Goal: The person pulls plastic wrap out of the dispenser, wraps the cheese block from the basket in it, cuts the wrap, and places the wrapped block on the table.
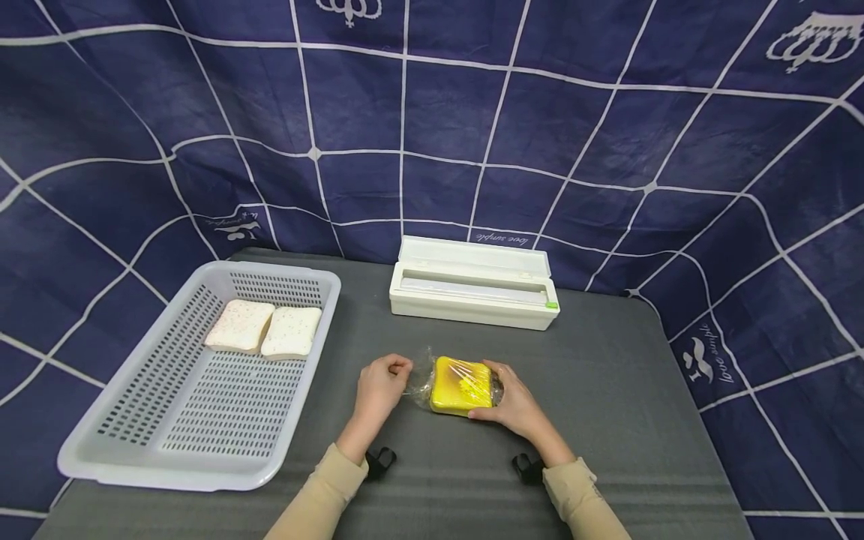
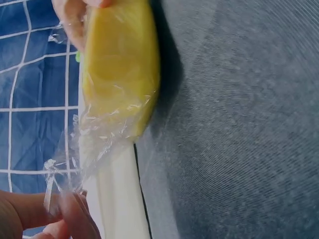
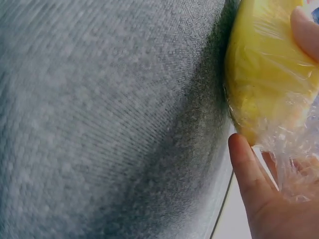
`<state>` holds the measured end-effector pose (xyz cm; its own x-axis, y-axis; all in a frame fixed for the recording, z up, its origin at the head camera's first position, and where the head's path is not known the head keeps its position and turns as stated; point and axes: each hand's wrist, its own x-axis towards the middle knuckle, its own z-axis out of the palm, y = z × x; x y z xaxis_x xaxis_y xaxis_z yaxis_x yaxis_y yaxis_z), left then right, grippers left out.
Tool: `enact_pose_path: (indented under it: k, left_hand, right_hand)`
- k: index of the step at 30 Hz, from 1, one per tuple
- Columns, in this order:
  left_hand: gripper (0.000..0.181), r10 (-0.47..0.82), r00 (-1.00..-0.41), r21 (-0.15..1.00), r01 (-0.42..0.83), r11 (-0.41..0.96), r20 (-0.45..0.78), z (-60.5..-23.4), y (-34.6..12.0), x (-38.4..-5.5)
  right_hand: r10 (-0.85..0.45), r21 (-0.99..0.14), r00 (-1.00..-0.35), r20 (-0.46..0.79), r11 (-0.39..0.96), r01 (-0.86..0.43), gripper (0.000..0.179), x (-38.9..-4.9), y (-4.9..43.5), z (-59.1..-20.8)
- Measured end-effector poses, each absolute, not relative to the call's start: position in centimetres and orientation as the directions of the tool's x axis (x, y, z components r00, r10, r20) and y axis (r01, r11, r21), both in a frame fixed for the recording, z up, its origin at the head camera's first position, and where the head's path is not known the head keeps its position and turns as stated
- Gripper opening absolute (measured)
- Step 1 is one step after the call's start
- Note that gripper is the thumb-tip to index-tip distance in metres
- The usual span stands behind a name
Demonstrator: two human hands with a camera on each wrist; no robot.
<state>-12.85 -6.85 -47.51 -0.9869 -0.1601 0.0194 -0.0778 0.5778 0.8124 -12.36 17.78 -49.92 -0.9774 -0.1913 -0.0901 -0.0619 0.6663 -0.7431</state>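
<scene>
A person in light sleeves (image 1: 313,499) works at a grey counter (image 1: 607,420), the left hand (image 1: 378,390) pinching a loose, gathered end of clear film (image 1: 420,379), its grip closed with fingertips together on the plastic. The right hand (image 1: 511,401) has its grip clamped on the right side of a film-covered yellow slice (image 1: 459,386), thumb at the near edge and fingers at the far corner. The slice, shaped like bread, sits on the counter between the two hands, with more film bunched at its right side. Just behind it stands a long white box (image 1: 472,306), its lid (image 1: 472,253) raised and a small green piece (image 1: 551,305) at its right end. To the left, a pale grey perforated basket (image 1: 223,409) holds two white slices, one speckled on the left (image 1: 239,325) and its neighbor (image 1: 292,332) touching it, both toward the basket's far end. Navy cloth (image 1: 445,105) with white grid lines hangs behind the counter.
</scene>
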Motion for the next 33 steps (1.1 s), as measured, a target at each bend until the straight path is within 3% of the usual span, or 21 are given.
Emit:
enact_pose_path:
  k: [6, 14, 26, 33]
  left_hand:
    - [0.012, -0.155, -0.986, 0.913, -0.12, 0.39, -0.063, -47.2, -6.9, -13.4]
    - [0.013, -0.089, -0.99, 0.953, -0.13, 0.274, -0.11, -46.2, -5.4, -13.4]
    - [0.01, -0.018, -0.994, 0.938, -0.106, 0.33, -0.106, -46.5, -2.3, -13.2]
    - [0.008, 0.027, -0.997, 0.861, 0.076, 0.503, 0.073, -47.5, -1.3, -12.4]
  right_hand:
    - [-0.186, -0.732, -0.979, -0.08, 0.678, -0.069, 0.099, -12.4, 17.6, -49.6]
    - [-0.186, -0.715, -0.98, -0.067, 0.694, -0.083, 0.097, -12.4, 17.3, -49.4]
    - [-0.2, -0.704, -0.979, -0.042, 0.702, -0.113, 0.096, -12.4, 17.0, -49.6]
    - [-0.201, -0.692, -0.979, -0.03, 0.711, -0.125, 0.096, -12.4, 16.8, -49.6]
